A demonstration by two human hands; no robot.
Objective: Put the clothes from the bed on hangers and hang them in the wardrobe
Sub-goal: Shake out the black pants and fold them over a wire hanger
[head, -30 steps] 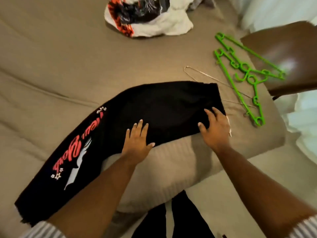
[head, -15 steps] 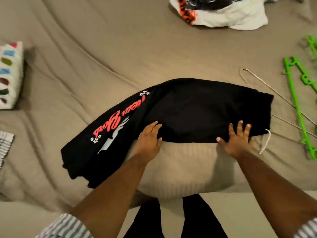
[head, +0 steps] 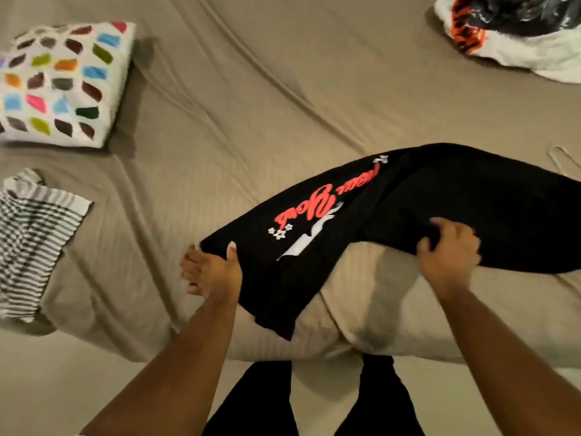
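Garment in hand: black sweatpants [head: 440, 209] with red lettering and white stars, lying across the lower right of the frame on the near edge of the bed [head: 251, 105], legs folded together.
Left hand [head: 210, 272]: at the hem end, lower centre; the thumb lies on top of the cloth and the fingers sit at its edge, so it appears to pinch the hem.
Right hand [head: 449, 250]: right of centre, fingers curled into the near fold of the sweatpants, gripping it.
Hands: well apart, each clamped on the same garment.
Hanger: only a loop of a thin wire hanger [head: 562, 158] shows at the right edge, just beyond the sweatpants; nothing is on it.
Still on the bed: a striped garment [head: 31, 243] at the left edge and a heap of white, black and orange clothes [head: 518, 33] in the upper right corner.
Other: a cushion with coloured patches [head: 59, 83] in the upper left.
Wardrobe: out of view.
Progress, as a judgement: early; the sweatpants look to be being straightened or folded before hanging, no garment in view is on a hanger, and at least two more pieces wait.
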